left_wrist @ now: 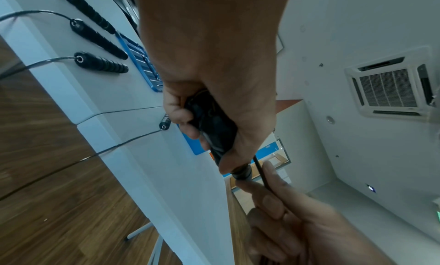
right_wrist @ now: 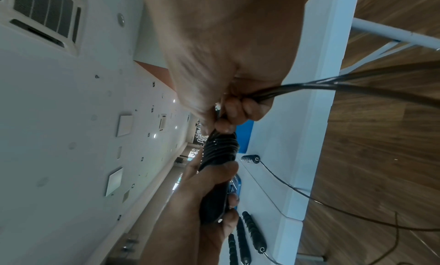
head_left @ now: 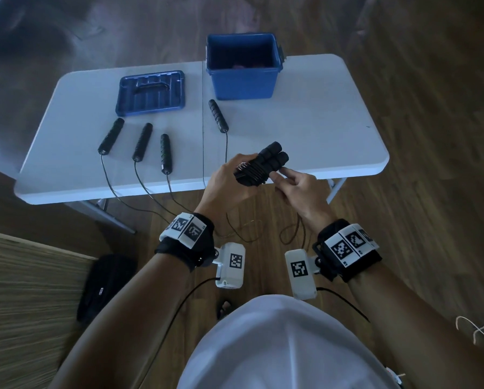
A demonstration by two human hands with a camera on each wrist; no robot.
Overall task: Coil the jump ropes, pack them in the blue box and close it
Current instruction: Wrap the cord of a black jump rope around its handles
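**Ana:** Over the near table edge, the left hand (head_left: 229,178) has its fingers curled round the handles (head_left: 266,161), two held side by side with cord turns already wound on them. The right hand (head_left: 296,189) pinches the loose cord (right_wrist: 309,85) just beside the wraps.

**Ben:** So what could spoil it?

**Ana:** Slack, I'd say. If the right hand eases its pull, the turns may slide off toward the handle ends and spring open. The rest of that cord hangs toward the floor (head_left: 403,136) in loops near the feet, so it could snag or knot with the other cords as it comes up.

**Ben:** The other ropes?

**Ana:** Four loose handles lie on the table (head_left: 305,122): three (head_left: 142,141) in a row on the left, one (head_left: 218,115) near the box (head_left: 243,77). Their cords drop over the near edge. A tug on a tangled cord would likely drag a handle off that edge.

**Ben:** Room to pack?

**Ana:** The box stands open at the far edge, something reddish in its bottom, hard to make out. The lid (head_left: 151,92) lies apart to its left. The path from hands to box looks free, save the single handle and its cord lying between; the right side of the table is bare.
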